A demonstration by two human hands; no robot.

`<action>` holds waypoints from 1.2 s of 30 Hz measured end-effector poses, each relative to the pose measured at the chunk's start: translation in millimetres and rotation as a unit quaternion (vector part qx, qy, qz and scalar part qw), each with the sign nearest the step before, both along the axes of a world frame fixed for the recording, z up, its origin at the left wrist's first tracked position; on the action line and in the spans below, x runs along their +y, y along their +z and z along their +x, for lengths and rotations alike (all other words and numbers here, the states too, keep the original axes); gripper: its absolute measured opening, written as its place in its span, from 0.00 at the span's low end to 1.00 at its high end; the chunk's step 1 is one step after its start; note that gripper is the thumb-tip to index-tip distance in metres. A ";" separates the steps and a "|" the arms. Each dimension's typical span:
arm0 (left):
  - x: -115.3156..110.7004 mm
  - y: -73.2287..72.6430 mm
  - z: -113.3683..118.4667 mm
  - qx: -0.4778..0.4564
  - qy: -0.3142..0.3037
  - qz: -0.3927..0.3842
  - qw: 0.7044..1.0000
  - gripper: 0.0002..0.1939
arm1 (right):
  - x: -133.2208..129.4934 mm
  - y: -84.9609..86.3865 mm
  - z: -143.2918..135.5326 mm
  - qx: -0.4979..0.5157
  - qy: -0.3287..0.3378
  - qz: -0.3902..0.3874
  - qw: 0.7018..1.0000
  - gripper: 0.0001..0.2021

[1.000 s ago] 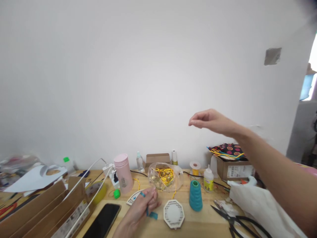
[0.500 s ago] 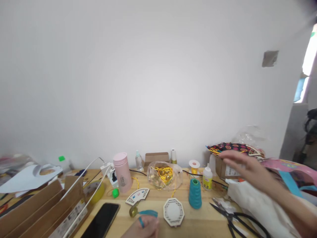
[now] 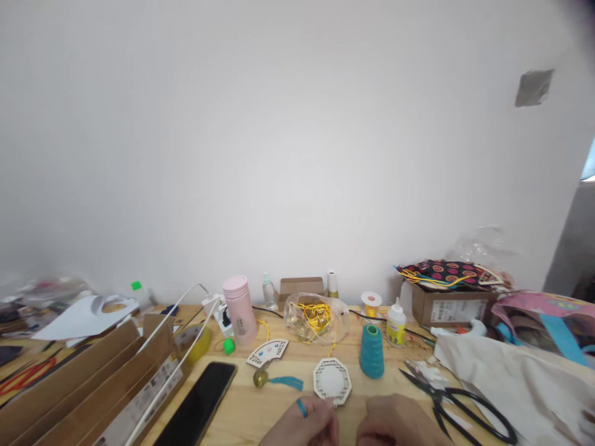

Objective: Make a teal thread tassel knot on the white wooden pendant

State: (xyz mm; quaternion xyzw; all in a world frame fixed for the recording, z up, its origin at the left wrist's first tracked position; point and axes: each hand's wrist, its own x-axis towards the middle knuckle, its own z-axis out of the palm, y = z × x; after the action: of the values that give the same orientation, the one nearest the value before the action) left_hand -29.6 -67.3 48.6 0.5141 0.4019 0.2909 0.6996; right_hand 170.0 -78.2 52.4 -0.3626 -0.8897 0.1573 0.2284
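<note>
Two bare hands are low in the middle of the frame, a small gap between them. The left hand (image 3: 309, 426) has bent fingers and a thin blue band (image 3: 302, 407) around one of them. The right hand (image 3: 395, 422) is curled too. I cannot tell if either hand holds something small.

Just above the left hand, in the lower middle, a flat eight-sided tag (image 3: 331, 380) lies on the smooth wooden surface (image 3: 251, 418). It has a pale, plain center, a rim full of little cut-out shapes, and a yellow cord at its top. I cannot tell if the hand touches it. To its left are a flat fan-shaped tag (image 3: 264, 354), a round, shiny gold bell (image 3: 261, 378) and a soft blue tassel (image 3: 287, 382).

To its right stands a blue-green cone of thread (image 3: 372, 356). Behind it, a thin, crinkly clear bag (image 3: 341, 328) holds tangled yellow cords (image 3: 313, 314). At the lower right, black-handled scissors (image 3: 437, 397) lie open beside a wrinkly white cloth (image 3: 511, 378). A flat, dark phone (image 3: 198, 402) lies at the lower left.
</note>
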 end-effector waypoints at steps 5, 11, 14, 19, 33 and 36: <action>2.2 -0.8 20.7 -0.281 -0.052 -0.216 0.934 0.37 | -4.8 52.5 -5.5 0.009 0.067 0.064 0.996 0.14; -4.2 -5.2 51.6 -0.308 -0.039 -0.253 0.916 0.44 | 9.5 69.4 -8.2 0.010 0.048 0.061 0.997 0.11; -10.3 -1.2 57.1 -0.295 -0.074 -0.290 0.907 0.50 | 23.4 62.6 -13.8 0.053 0.047 0.045 0.996 0.10; -20.0 8.0 52.6 -0.324 -0.141 -0.270 0.896 0.55 | 38.3 38.6 -20.6 0.085 0.008 -0.023 0.996 0.08; 40.4 17.5 29.8 -0.525 0.123 -0.108 0.835 0.33 | 3.7 -9.6 -20.2 -0.142 -0.011 0.117 0.983 0.06; 45.0 3.8 32.5 -0.507 0.092 -0.148 0.844 0.32 | 5.4 0.8 -12.7 -0.162 -0.022 0.160 0.973 0.05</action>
State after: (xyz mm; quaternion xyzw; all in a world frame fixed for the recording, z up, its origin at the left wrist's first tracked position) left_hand 2.8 -22.4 52.4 0.1458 0.0748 0.5115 0.8435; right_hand 157.2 -72.8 53.2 -0.3617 -0.9202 -0.0534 0.1400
